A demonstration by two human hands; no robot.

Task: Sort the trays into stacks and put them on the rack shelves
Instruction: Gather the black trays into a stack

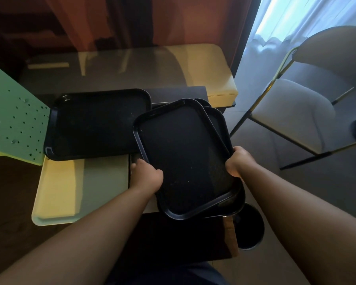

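A black rectangular tray (185,159) lies on top of a loose pile of similar black trays (216,120), turned a little against them. My left hand (147,176) grips its left long edge and my right hand (237,162) grips its right edge. A larger black tray (95,122) lies flat to the left, partly under the held tray's corner. A pale yellow tray (58,192) lies at the front left, and another pale yellow tray (214,66) lies behind. The trays lower in the pile are mostly hidden.
A green perforated rack panel (12,120) stands at the left. A chair with a gold frame (292,118) stands on the right by a curtained window. A dark round base (251,227) sits on the floor below the pile. Orange curtains hang behind.
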